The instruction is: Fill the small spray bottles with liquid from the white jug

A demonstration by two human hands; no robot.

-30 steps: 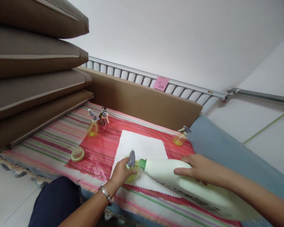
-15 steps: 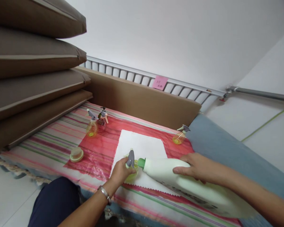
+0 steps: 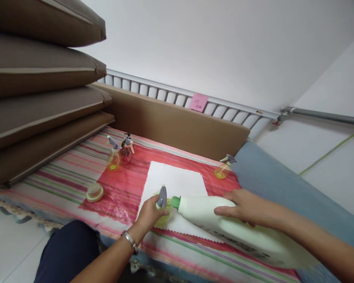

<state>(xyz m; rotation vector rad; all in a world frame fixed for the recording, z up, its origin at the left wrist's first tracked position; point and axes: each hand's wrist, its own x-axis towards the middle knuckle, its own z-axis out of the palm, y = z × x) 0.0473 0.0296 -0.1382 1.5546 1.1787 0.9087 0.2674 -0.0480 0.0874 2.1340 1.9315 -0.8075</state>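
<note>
My left hand (image 3: 150, 212) is closed around a small yellow spray bottle (image 3: 164, 221) and its grey trigger head (image 3: 163, 195). Whether the head is fitted on the neck I cannot tell; my fingers cover part of it. Over a large pale green bottle (image 3: 212, 214), lying tilted nearly flat, my right hand (image 3: 240, 206) grips from above. The big bottle's green spout (image 3: 175, 202) points left, right beside the small bottle's neck. Under both lies a white sheet with zigzag edges (image 3: 177, 175). A pale green round cap (image 3: 94, 192) rests to the left.
Two spray bottles (image 3: 114, 160) (image 3: 126, 151) stand at the back left, another spray bottle (image 3: 223, 169) at the back right. Red see-through film (image 3: 129, 173) covers part of the striped cloth (image 3: 61, 173). Brown cushions (image 3: 47, 106) are stacked left; a brown board (image 3: 177, 124) stands behind.
Both hands and bottles keep nearly the same pose. The whole view has shifted very slightly.
</note>
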